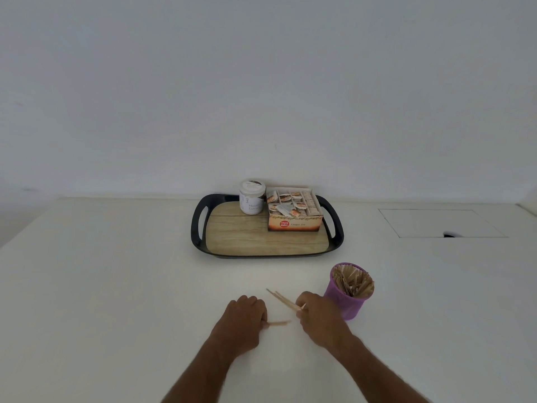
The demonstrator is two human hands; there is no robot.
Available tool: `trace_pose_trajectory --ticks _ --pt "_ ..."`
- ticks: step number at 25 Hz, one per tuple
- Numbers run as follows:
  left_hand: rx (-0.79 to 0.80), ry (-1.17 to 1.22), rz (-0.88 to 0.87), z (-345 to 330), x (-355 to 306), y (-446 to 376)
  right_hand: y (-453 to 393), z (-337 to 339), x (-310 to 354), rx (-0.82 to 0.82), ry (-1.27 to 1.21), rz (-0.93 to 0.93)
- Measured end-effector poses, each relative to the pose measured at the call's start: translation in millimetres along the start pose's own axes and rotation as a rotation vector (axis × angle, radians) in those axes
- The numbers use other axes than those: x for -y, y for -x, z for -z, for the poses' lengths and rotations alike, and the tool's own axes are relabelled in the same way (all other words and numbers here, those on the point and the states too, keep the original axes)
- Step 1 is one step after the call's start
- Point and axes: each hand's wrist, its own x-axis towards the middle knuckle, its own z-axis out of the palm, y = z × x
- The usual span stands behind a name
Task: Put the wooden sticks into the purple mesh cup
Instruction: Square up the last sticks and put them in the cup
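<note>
While both forearms reach in from the near edge of the white bench (116, 286), the left hand (247, 315) rests knuckles-up on the surface with its fingers curled around a single wooden stick (279, 323), whose free end lies flat and points toward the other hand, probably so it can be passed across or swept up next. Just beside it, the right hand (315, 311) pinches a small bundle of sticks (283, 299) that angles up and away to the left; gathering several at once likely saves trips to the container. Directly to the right of that hand, almost touching it, stands the purple mesh cup (345, 303), upright and already crowded with sticks (353, 282) leaning against its rim, so it looks as if most of the job is done and only these last pieces remain. The cup sits close, apparently to keep each drop short. Farther back, well apart from the hands, a dark-rimmed tray (197, 225) with a wood-look base carries a white jar (252, 200) and an open box of tea sachets (293, 210), side by side at its far edge. Beyond that, a plain wall rises behind the bench.
</note>
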Motion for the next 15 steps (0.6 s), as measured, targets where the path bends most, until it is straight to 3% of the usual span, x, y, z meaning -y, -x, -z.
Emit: trace_pose_trajectory --ticks 9,15 --pt "0.072 -0.023 0.012 11 -9 2 6 -1 1 -0.055 -0.026 -0.06" --pt "0.15 -0.156 0.011 16 -21 1 14 4 0 -0.015 -0.334 -0.098"
